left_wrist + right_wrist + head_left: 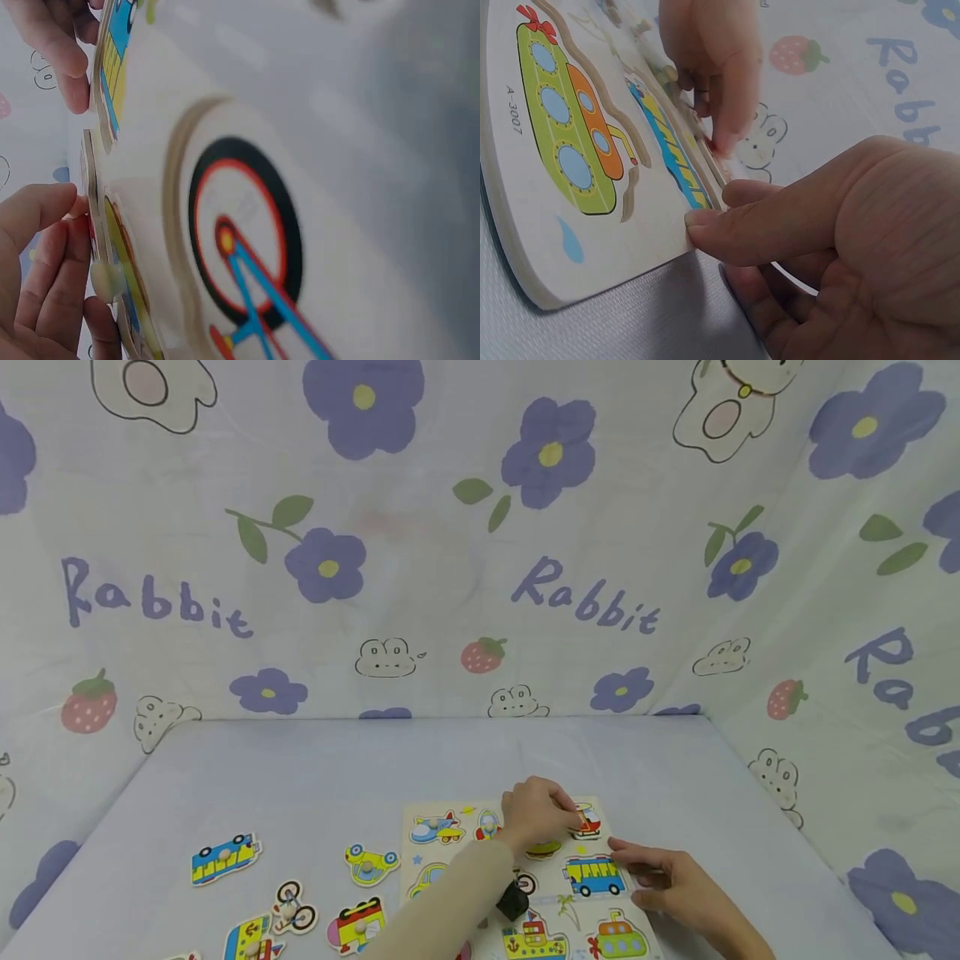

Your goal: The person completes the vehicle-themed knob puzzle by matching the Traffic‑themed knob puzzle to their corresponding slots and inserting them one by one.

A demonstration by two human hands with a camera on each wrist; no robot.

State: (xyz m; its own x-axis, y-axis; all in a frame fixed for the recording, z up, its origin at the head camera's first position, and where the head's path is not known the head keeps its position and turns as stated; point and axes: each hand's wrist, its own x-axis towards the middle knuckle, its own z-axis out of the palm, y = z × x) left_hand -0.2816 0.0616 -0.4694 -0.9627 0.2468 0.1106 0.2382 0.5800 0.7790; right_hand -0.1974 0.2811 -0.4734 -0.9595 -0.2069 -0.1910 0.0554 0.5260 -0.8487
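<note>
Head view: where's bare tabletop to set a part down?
Free: far strip of table, between puzzle board and printed curtain; also right of the right hand. Crowded: left of the board, among the loose bus, bicycle and car; and the board's far right corner, where the left hand is.

Puzzle board (pixel 611 902): pale, flat | helicopter (pixel 589 823): red (partly hidden), board's far right corner

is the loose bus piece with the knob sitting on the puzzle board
No, in the head view the loose bus piece lies on the table, left of the puzzle board.
</note>
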